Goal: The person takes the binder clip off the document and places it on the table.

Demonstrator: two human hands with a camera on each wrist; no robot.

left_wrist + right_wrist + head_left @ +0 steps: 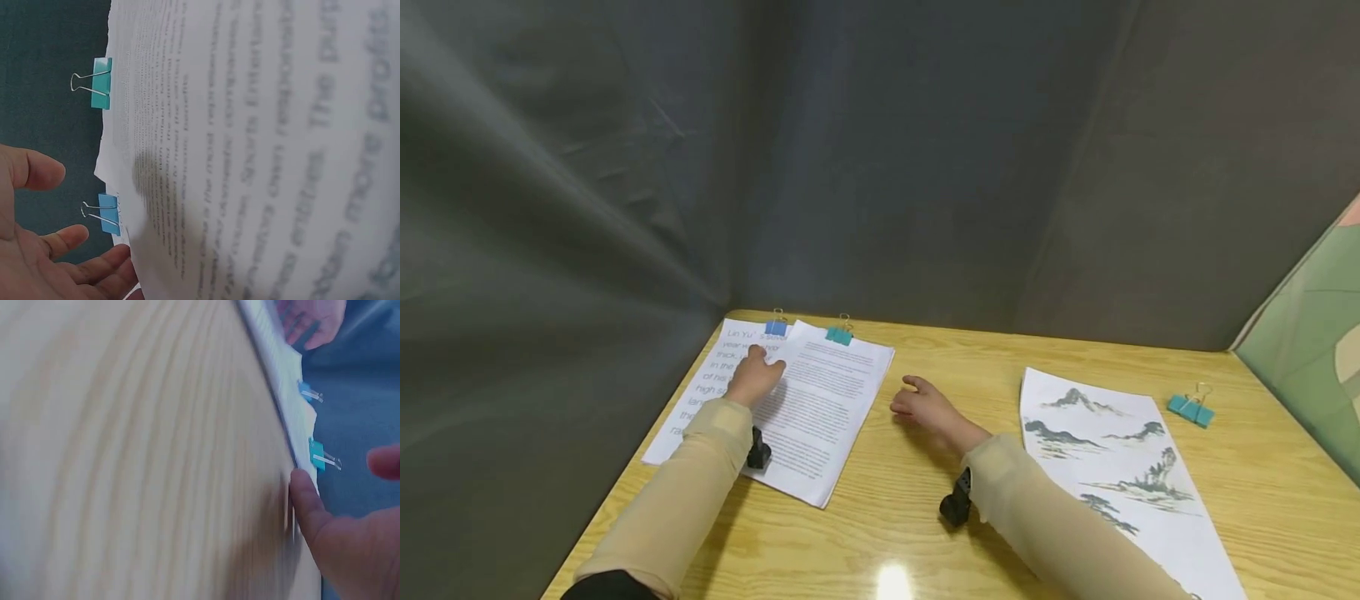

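Observation:
My left hand (756,377) is over two overlapping stacks of printed paper at the left of the table. The left stack (681,417) has large print and a blue binder clip (776,327) on its top edge. Overlapping it is a small-print stack (827,400) with a teal binder clip (839,336). In the left wrist view, the thumb (40,172) is spread from loosely bent fingers, with nothing gripped; whether the fingertips touch paper I cannot tell. Just right of the stacks, my right hand (928,408) holds nothing, its thumb and fingers apart.
On the right of the wooden table (955,358) lies a sheet with ink-painted mountains (1112,425), partly behind my right forearm. Beside its top corner is a loose teal binder clip (1191,410). A dark curtain (887,167) hangs along the back and left.

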